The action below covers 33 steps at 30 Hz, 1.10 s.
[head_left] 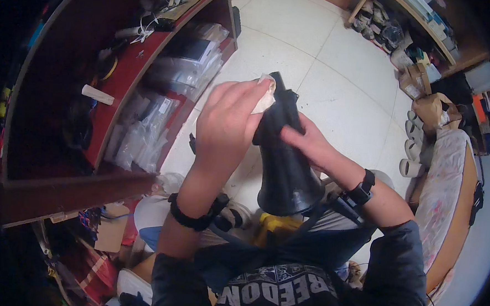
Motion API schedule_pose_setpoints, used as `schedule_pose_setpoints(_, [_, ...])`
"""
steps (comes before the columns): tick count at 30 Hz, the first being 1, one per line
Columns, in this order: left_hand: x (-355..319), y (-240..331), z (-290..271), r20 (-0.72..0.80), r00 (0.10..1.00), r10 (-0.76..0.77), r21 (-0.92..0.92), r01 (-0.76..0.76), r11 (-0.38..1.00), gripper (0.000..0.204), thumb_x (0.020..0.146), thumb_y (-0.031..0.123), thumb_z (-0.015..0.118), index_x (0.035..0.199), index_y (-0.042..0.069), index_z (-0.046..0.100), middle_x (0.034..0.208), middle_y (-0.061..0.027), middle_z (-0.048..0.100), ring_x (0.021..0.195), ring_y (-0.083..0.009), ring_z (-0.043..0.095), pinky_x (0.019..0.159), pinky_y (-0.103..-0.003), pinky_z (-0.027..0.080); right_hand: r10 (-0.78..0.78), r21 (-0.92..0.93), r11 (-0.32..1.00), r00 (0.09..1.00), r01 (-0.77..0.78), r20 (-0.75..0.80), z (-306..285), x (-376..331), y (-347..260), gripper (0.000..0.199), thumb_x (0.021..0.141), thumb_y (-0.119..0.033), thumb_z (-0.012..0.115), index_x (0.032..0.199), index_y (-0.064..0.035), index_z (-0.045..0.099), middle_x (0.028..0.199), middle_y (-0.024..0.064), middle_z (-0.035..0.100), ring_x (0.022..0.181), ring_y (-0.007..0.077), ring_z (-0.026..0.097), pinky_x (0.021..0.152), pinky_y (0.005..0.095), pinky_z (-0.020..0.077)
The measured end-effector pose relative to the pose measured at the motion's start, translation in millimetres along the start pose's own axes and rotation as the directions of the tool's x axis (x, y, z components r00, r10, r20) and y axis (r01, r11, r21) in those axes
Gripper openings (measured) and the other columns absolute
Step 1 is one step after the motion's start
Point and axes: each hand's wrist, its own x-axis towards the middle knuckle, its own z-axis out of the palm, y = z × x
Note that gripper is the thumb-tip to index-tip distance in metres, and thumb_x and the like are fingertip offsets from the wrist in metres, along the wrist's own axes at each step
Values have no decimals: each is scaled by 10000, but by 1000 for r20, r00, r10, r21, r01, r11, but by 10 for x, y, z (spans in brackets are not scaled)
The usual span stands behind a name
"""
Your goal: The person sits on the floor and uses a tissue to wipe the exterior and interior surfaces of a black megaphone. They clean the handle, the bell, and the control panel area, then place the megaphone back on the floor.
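Note:
Held up in front of my chest is a black, flared, horn-like object (288, 174), narrow at its far end and wide toward me; its exact kind does not show. My right hand (312, 145) is closed round its right side, with the thumb across the front. My left hand (227, 116) pinches a crumpled off-white cloth or tissue (266, 96) with brown stains. That wipe rests against the narrow end of the black object. Some left fingers are hidden behind my hand and the object. Dark bands circle both my wrists.
A dark red shelf unit (139, 64) on the left holds plastic-wrapped packets (146, 131). Slippers (413, 142) line the right side beside a cushioned bench (445, 191). Cardboard boxes (414, 81) stand further back on the pale tiled floor (338, 63). Something yellow (280, 224) lies below the black object.

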Motion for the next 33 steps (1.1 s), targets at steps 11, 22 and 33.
schedule_pose_setpoints(11, [-61,-111,186,10,999,-33,-154,34,988,339,745,54,733,1080,79,691,1051,-113,658,972,-287,637,839,-360,506,81,247,964,992,-103,99,-5,-47,-187,576,952,-466,568,1281,0,488,1155,144,630,973,186,657,837,311,542])
schedule_pose_setpoints(22, [-355,214,423,250,955,159,-329,-70,942,407,653,9,728,1049,101,697,1005,-66,650,953,-255,627,829,-368,522,-169,134,972,973,191,-159,-290,129,-287,537,963,-421,574,1315,-55,398,1113,138,604,926,207,647,787,337,555])
schedule_pose_setpoints(33, [-154,-158,511,-56,997,47,-130,-54,990,358,724,11,668,1072,94,683,983,-76,634,944,-280,608,813,-381,511,41,18,999,994,-39,-103,-108,120,43,648,991,-552,426,1396,-52,345,1185,101,543,995,142,573,838,303,504])
